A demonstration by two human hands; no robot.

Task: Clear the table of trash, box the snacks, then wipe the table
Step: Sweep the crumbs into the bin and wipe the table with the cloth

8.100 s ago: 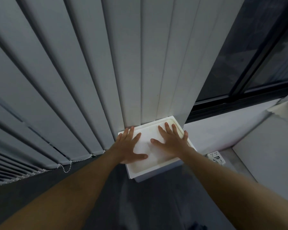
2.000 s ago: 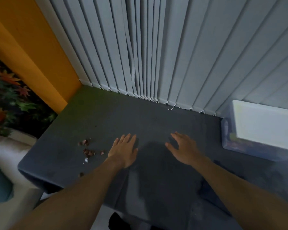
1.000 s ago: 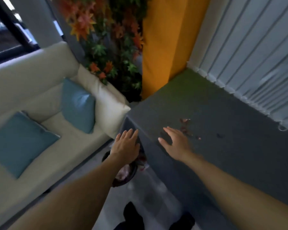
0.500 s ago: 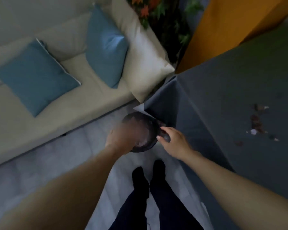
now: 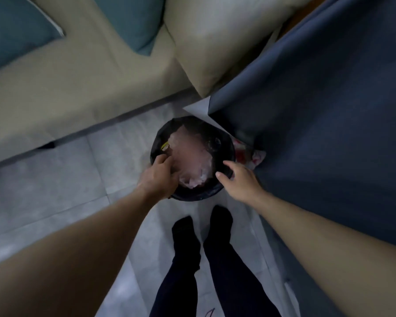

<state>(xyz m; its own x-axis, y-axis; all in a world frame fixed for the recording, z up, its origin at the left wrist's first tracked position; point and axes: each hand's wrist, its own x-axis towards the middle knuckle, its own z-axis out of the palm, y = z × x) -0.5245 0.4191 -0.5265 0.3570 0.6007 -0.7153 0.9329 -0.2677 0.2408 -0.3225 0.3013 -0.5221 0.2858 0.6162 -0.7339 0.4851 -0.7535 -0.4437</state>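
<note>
**Trash bin [image 5: 192, 196] held at the rim; table work left**

Bottom centre, dark-socked feet [image 5: 185, 227] stand on grey floor tiles [image 5: 55, 179]. Just above, mid-frame, the bin sits on the floor at the table's corner, holding pale crumpled plastic [image 5: 190, 154]. The left hand [image 5: 157, 177] curls its fingers over the left rim. The right hand [image 5: 238, 179] touches the right rim with fingers loosely bent, and I cannot tell if it grips. Trash-clearing looks under way. Boxing and wiping cannot be judged, since little tabletop shows. At right a blue tablecloth [image 5: 329, 110] drapes down. At upper left is a beige sofa [image 5: 66, 88] with teal cushions [image 5: 16, 26].
</note>
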